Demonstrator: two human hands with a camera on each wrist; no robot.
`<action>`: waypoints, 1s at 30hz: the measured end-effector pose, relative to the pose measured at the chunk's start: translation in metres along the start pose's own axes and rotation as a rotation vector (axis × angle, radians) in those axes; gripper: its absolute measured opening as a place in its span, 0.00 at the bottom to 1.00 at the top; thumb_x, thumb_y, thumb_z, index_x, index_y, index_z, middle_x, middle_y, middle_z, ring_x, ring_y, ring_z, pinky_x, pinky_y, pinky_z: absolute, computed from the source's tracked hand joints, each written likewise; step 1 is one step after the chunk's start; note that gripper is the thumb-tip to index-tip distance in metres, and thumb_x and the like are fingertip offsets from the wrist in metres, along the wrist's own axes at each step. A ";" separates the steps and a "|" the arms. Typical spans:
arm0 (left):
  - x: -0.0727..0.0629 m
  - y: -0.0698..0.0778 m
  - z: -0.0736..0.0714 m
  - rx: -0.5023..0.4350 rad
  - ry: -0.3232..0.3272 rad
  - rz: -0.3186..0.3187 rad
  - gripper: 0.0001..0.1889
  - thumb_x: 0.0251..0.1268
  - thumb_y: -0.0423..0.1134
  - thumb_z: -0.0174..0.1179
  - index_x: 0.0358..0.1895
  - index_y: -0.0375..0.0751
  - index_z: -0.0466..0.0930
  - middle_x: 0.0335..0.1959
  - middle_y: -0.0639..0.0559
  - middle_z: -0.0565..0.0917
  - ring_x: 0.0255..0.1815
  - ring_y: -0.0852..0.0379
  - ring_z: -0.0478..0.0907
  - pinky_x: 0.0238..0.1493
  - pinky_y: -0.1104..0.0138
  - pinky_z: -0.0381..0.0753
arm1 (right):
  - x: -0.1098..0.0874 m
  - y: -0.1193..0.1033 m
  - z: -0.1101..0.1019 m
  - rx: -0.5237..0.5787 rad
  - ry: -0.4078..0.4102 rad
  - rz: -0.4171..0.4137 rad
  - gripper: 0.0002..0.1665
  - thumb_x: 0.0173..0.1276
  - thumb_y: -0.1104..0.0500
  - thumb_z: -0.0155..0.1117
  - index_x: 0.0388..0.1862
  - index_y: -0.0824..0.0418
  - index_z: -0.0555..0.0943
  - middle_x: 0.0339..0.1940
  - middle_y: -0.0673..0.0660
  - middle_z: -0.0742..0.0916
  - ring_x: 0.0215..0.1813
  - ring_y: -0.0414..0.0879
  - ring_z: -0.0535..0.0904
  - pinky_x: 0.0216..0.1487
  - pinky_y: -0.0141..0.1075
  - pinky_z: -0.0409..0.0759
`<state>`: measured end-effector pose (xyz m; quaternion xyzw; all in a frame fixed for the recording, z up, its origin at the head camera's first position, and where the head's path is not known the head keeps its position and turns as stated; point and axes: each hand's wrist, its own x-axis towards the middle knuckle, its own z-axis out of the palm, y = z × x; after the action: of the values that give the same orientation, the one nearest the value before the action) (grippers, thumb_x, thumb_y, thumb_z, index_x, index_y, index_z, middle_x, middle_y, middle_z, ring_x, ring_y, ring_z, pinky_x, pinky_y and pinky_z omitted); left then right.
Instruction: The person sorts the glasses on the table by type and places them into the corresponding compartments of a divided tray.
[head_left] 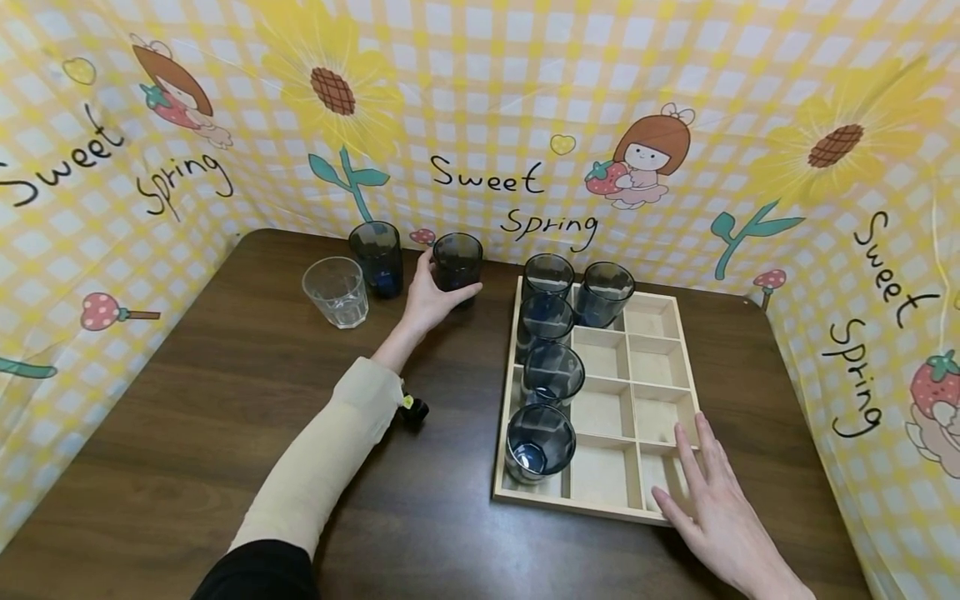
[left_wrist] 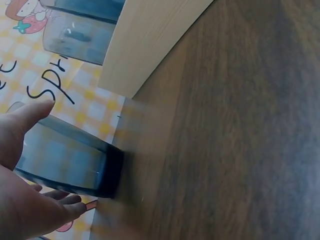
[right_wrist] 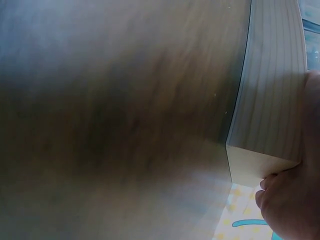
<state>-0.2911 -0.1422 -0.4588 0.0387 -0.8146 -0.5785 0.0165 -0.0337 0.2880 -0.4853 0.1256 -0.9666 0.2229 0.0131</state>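
L hand point(head_left: 431, 302) spread wide round dark glass point(head_left: 459, 265), contact unclear; glass on table point(head_left: 408, 521), rear, btwn 2nd glass point(head_left: 377, 260) & tray point(head_left: 600, 471). R hand point(head_left: 712, 512) splayed at tray's near R corner. Risk: uneven squeeze could tip dark glass; fingers could clip 2nd glass.

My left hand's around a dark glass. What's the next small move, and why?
Probably ease the dark glass toward the wooden tray with the left hand: that glass is outside, similar glasses line the tray's left column, and other compartments are bare.
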 end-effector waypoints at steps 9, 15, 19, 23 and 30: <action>0.005 -0.005 0.004 -0.006 0.031 0.044 0.47 0.67 0.44 0.78 0.84 0.40 0.61 0.81 0.35 0.72 0.84 0.36 0.68 0.85 0.42 0.65 | -0.001 0.001 0.000 -0.011 0.000 -0.016 0.56 0.82 0.45 0.67 0.95 0.54 0.45 0.95 0.65 0.42 0.90 0.79 0.49 0.87 0.72 0.53; 0.008 -0.006 0.005 -0.004 0.029 0.052 0.44 0.67 0.43 0.78 0.82 0.39 0.64 0.79 0.34 0.74 0.82 0.35 0.70 0.84 0.42 0.68 | -0.002 0.002 0.000 -0.010 0.002 -0.020 0.56 0.82 0.45 0.67 0.95 0.54 0.46 0.95 0.65 0.42 0.90 0.78 0.48 0.89 0.68 0.50; 0.007 -0.005 0.005 0.000 0.036 0.049 0.45 0.67 0.43 0.78 0.82 0.39 0.64 0.79 0.34 0.75 0.82 0.36 0.70 0.84 0.42 0.68 | -0.002 0.002 -0.001 -0.016 0.005 -0.018 0.56 0.82 0.45 0.67 0.95 0.54 0.46 0.95 0.65 0.43 0.90 0.78 0.49 0.90 0.67 0.49; 0.004 -0.002 0.006 0.015 0.040 0.045 0.45 0.65 0.44 0.80 0.81 0.38 0.66 0.78 0.34 0.76 0.81 0.35 0.72 0.82 0.42 0.71 | -0.001 0.003 -0.001 -0.012 -0.005 -0.015 0.56 0.82 0.44 0.67 0.95 0.54 0.45 0.95 0.65 0.42 0.90 0.78 0.48 0.85 0.73 0.55; -0.008 0.005 0.007 0.018 -0.014 0.036 0.42 0.64 0.44 0.81 0.77 0.36 0.69 0.74 0.35 0.79 0.76 0.36 0.76 0.78 0.42 0.76 | -0.001 0.002 -0.001 -0.016 0.004 -0.022 0.56 0.82 0.45 0.67 0.94 0.54 0.46 0.95 0.66 0.43 0.90 0.77 0.49 0.87 0.70 0.53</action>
<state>-0.2836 -0.1334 -0.4558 0.0199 -0.8204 -0.5710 0.0207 -0.0336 0.2902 -0.4857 0.1358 -0.9669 0.2151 0.0184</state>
